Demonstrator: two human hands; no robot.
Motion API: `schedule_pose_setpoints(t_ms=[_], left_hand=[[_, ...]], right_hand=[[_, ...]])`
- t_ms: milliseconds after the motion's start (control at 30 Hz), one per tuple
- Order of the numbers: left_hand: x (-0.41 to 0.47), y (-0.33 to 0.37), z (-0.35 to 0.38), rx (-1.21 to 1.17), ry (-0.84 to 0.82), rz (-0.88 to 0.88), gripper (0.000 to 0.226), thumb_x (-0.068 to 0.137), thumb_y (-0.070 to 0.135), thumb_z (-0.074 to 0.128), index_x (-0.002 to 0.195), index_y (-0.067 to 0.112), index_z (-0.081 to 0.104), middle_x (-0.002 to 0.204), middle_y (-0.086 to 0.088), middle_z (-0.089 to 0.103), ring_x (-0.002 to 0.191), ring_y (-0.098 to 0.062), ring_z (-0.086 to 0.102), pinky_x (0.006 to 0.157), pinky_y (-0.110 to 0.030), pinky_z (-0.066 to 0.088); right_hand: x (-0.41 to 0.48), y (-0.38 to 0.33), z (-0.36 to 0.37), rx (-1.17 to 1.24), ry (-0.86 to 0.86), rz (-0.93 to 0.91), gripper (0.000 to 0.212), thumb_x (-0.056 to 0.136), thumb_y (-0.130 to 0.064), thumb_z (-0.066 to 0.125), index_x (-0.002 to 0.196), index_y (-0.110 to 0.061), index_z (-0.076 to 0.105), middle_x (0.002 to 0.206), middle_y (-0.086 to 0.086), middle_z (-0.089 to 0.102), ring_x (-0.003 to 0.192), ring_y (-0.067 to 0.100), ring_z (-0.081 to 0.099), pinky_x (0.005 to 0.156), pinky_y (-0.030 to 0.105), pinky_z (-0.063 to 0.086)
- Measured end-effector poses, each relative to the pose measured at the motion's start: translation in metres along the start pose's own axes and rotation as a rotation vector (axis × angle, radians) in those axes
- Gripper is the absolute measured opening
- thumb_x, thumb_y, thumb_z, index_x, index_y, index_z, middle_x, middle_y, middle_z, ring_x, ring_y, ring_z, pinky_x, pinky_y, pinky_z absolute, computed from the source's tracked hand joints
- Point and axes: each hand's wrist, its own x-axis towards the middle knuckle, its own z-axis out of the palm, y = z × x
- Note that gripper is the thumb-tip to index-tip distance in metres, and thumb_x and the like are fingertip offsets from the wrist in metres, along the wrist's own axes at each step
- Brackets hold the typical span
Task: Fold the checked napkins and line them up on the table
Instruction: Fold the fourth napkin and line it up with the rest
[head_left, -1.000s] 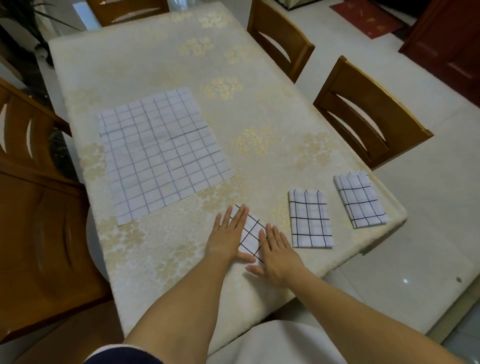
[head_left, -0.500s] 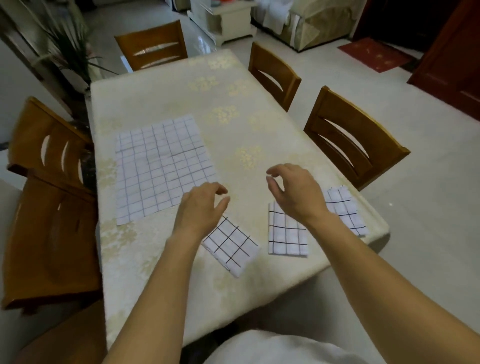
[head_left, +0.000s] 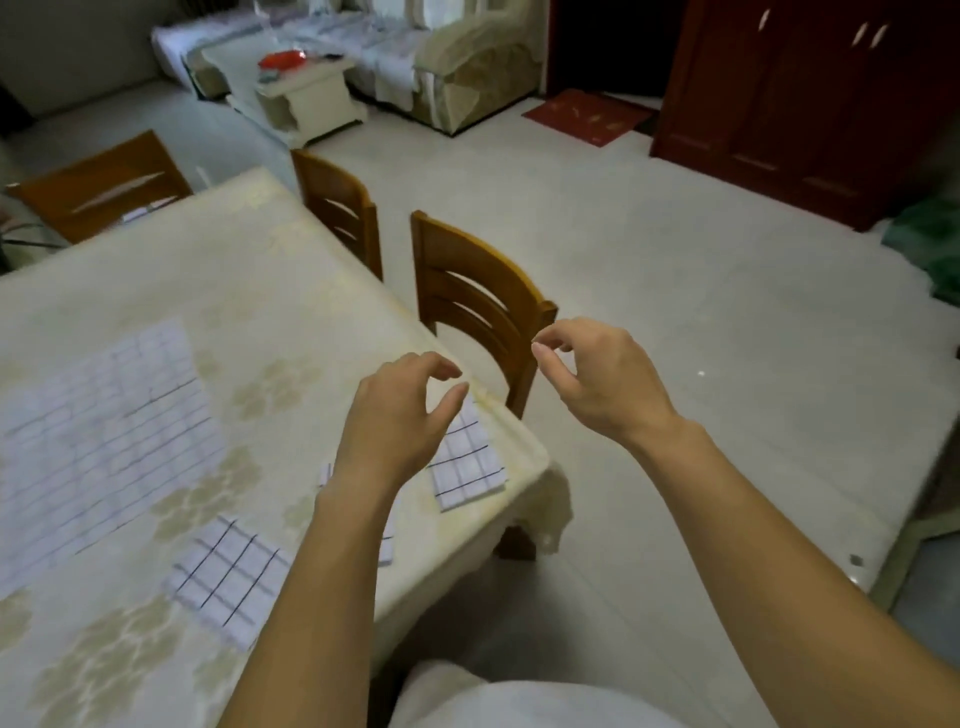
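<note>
Table (head_left: 291, 312) w/ folded napkins (head_left: 470, 467); L hand (head_left: 400, 415), R hand (head_left: 597, 384) loosely curled, empty, in air.

The cream rectangular surface (head_left: 291, 312) is wearing a woven cloth cover with pale gold flower patches that are giving off a faint satin sheen. The folded white checked cloth napkins (head_left: 470, 467) are looking matt and soft. The large unfolded white checked cloth napkin (head_left: 98, 431) is showing light creases. The brown wooden chairs (head_left: 467, 291) are shining with smooth varnish. The pale tiled floor (head_left: 675, 312) is gleaming glossily. The dark red wooden cabinet (head_left: 805, 104) is showing a smooth finish.
</note>
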Motion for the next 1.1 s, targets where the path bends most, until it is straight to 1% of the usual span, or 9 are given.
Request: schedule_pose_setpoints(t_ms=[167,300,400,500,600,733,833,933,1100], left_hand=[[0.065,0.046,0.032,-0.003,-0.018,0.067,0.024,0.100,0.045,0.061,0.116,0.030,0.068,0.113,0.013,0.069,0.102,-0.005,0.059,0.094,-0.032,0.051],[0.130,0.066,0.060,-0.014,-0.036,0.137,0.024,0.099,0.046,0.060,0.112,0.028,0.070,0.106,0.012,0.069,0.091,-0.008,0.061,0.087,-0.037,0.054],[0.190,0.091,0.077,-0.038,-0.039,0.178,0.027,0.099,0.048,0.059,0.113,0.028,0.069,0.109,0.010,0.069,0.104,-0.014,0.063,0.092,-0.044,0.054],[0.248,0.126,0.091,-0.081,-0.039,0.225,0.028,0.100,0.049,0.059,0.117,0.029,0.067,0.115,0.012,0.069,0.110,-0.011,0.062,0.096,-0.039,0.052],[0.292,0.148,0.105,-0.106,-0.052,0.247,0.028,0.101,0.050,0.058,0.119,0.030,0.066,0.116,0.014,0.068,0.111,-0.008,0.061,0.099,-0.040,0.052],[0.325,0.139,0.120,-0.056,-0.047,0.173,0.030,0.101,0.051,0.057,0.119,0.030,0.067,0.115,0.015,0.068,0.108,-0.006,0.062,0.097,-0.037,0.053],[0.349,0.127,0.133,0.017,-0.048,0.058,0.030,0.101,0.050,0.057,0.119,0.029,0.068,0.115,0.014,0.069,0.108,-0.007,0.062,0.094,-0.031,0.051],[0.378,0.132,0.142,0.062,0.007,-0.052,0.030,0.101,0.048,0.057,0.120,0.027,0.068,0.116,0.013,0.069,0.108,-0.006,0.062,0.091,-0.026,0.048],[0.427,0.148,0.140,0.085,0.093,-0.256,0.030,0.100,0.048,0.058,0.120,0.028,0.068,0.115,0.014,0.068,0.108,-0.006,0.061,0.095,-0.033,0.053]], right_hand=[[0.037,0.066,-0.036,0.054,0.047,0.078,0.023,0.100,-0.037,0.054,0.106,-0.024,0.071,0.100,-0.010,0.072,0.091,0.011,0.065,0.079,0.037,0.058],[0.074,0.107,-0.057,0.048,0.048,0.123,0.021,0.100,-0.034,0.056,0.107,-0.021,0.071,0.102,-0.008,0.072,0.094,0.012,0.065,0.080,0.034,0.057],[0.103,0.136,-0.082,0.042,0.039,0.187,0.021,0.100,-0.034,0.055,0.105,-0.021,0.071,0.101,-0.009,0.072,0.094,0.013,0.066,0.081,0.035,0.056],[0.136,0.169,-0.107,-0.006,0.054,0.216,0.020,0.100,-0.035,0.055,0.102,-0.023,0.071,0.099,-0.013,0.071,0.092,0.011,0.066,0.080,0.036,0.056],[0.171,0.201,-0.119,-0.019,0.099,0.235,0.022,0.100,-0.036,0.054,0.103,-0.023,0.072,0.097,-0.011,0.072,0.090,0.012,0.066,0.079,0.037,0.057],[0.213,0.235,-0.104,0.049,0.042,0.210,0.019,0.100,-0.033,0.055,0.100,-0.023,0.071,0.095,-0.013,0.070,0.090,0.011,0.065,0.078,0.035,0.055],[0.255,0.259,-0.085,0.077,-0.043,0.125,0.017,0.100,-0.031,0.055,0.100,-0.024,0.071,0.096,-0.014,0.070,0.092,0.010,0.064,0.077,0.031,0.053],[0.306,0.283,-0.072,0.125,-0.118,0.026,0.017,0.100,-0.031,0.055,0.101,-0.024,0.071,0.097,-0.014,0.069,0.092,0.009,0.063,0.077,0.029,0.052],[0.391,0.317,-0.076,0.165,-0.229,-0.142,0.018,0.100,-0.033,0.055,0.103,-0.024,0.070,0.099,-0.013,0.069,0.093,0.010,0.063,0.079,0.030,0.053]])
